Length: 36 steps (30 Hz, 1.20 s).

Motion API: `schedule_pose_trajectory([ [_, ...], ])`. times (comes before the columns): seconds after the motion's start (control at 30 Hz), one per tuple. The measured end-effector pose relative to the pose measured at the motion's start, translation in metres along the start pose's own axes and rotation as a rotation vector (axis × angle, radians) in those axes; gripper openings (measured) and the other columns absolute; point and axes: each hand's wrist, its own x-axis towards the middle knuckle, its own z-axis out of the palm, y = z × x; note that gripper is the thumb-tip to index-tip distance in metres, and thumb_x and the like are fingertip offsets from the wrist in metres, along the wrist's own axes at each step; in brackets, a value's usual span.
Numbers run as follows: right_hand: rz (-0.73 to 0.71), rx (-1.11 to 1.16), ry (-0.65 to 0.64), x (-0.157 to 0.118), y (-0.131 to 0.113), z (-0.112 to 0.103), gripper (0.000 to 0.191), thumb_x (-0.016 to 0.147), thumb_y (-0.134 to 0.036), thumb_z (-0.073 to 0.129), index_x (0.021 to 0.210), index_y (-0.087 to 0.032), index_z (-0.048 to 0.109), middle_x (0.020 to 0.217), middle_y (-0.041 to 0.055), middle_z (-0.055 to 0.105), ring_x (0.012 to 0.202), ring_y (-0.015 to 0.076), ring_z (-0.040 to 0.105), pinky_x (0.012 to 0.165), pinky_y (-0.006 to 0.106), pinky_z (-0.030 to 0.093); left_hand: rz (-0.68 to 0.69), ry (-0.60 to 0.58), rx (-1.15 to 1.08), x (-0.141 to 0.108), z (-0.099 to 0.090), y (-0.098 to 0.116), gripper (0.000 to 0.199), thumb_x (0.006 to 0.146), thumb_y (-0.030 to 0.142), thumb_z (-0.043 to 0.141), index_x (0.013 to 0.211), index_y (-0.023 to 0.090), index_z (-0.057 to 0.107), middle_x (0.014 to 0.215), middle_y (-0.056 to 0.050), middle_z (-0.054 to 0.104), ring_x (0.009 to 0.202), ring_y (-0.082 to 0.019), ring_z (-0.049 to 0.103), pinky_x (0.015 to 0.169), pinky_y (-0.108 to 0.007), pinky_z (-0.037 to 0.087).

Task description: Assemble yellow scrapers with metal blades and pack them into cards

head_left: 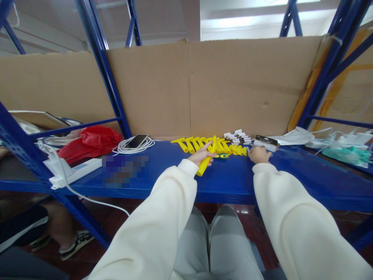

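A phone point(136, 141) is placed on a coiled white cable point(149, 144). A red bag point(93, 142) is located behind a white power strip point(84, 170). Cardboard point(154, 89) is set upright along the rear. A green bag point(346, 155) is positioned at far right.

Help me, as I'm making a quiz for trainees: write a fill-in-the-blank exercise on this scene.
1. The left hand holds a part coloured ____.
2. The phone lies on a coil of white ____.
3. The panel behind the shelf is made of ____.
4. The hand nearer the box is the ____ one.

Missing words: yellow; cable; cardboard; right.
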Motion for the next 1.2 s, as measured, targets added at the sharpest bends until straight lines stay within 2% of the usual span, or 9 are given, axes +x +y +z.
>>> schedule_pose_trajectory([
  [0.17, -0.026, -0.033, -0.073, -0.008, -0.006, -0.008, 0.033, 0.089, -0.021, 0.051, 0.107, -0.012, 0.077, 0.127, 0.0259, 0.067, 0.129, 0.0412, 0.053, 0.101, 0.065, 0.040, -0.005, 0.000, 0.002, 0.000, 0.000, 0.000, 0.096, 0.087, -0.003, 0.053, 0.165, 0.036, 0.012, 0.086, 0.002, 0.061, 0.046, -0.005, 0.046, 0.045, -0.018, 0.037],
  [0.4, -0.043, -0.039, -0.038, -0.012, -0.009, -0.009, 0.035, 0.091, -0.016, 0.049, 0.112, -0.013, 0.076, 0.124, 0.0247, 0.068, 0.123, 0.0382, 0.058, 0.100, 0.059, 0.042, -0.003, -0.010, 0.004, 0.003, -0.003, -0.002, 0.099, 0.085, 0.002, 0.061, 0.165, 0.036, 0.013, 0.096, -0.001, 0.066, 0.046, -0.005, 0.047, 0.046, -0.018, 0.038],
  [0.53, -0.037, -0.067, -0.048, -0.012, -0.009, -0.008, 0.037, 0.091, -0.014, 0.047, 0.114, -0.013, 0.075, 0.122, 0.0221, 0.070, 0.121, 0.0353, 0.059, 0.099, 0.055, 0.042, -0.008, -0.025, -0.014, 0.003, -0.004, -0.002, 0.101, 0.085, 0.003, 0.064, 0.165, 0.036, 0.013, 0.092, 0.000, 0.066, 0.047, -0.005, 0.048, 0.046, -0.018, 0.038],
  [0.73, -0.085, -0.081, -0.052, -0.012, -0.009, -0.011, 0.036, 0.090, -0.016, 0.046, 0.107, -0.012, 0.077, 0.118, 0.0233, 0.071, 0.114, 0.0357, 0.060, 0.093, 0.053, 0.043, 0.005, -0.020, -0.027, 0.004, -0.003, -0.003, 0.098, 0.086, -0.001, 0.061, 0.165, 0.036, 0.015, 0.082, 0.004, 0.060, 0.046, -0.005, 0.047, 0.044, -0.017, 0.036],
  [1.0, -0.057, -0.110, -0.074, -0.012, -0.013, -0.011, 0.043, 0.093, -0.011, 0.041, 0.121, -0.008, 0.073, 0.121, 0.0267, 0.070, 0.121, 0.0367, 0.062, 0.099, 0.054, 0.042, 0.011, -0.052, -0.047, 0.010, -0.008, -0.006, 0.105, 0.083, 0.006, 0.070, 0.165, 0.038, 0.014, 0.089, 0.001, 0.064, 0.047, -0.005, 0.047, 0.047, -0.018, 0.038],
  [1.2, -0.113, -0.147, -0.062, -0.010, -0.011, -0.007, 0.042, 0.092, -0.011, 0.041, 0.122, -0.005, 0.071, 0.122, 0.0282, 0.069, 0.120, 0.0371, 0.063, 0.100, 0.054, 0.043, -0.001, -0.031, -0.033, 0.007, -0.005, -0.004, 0.099, 0.086, 0.003, 0.064, 0.165, 0.037, 0.014, 0.086, 0.002, 0.063, 0.047, -0.005, 0.047, 0.045, -0.017, 0.036],
])
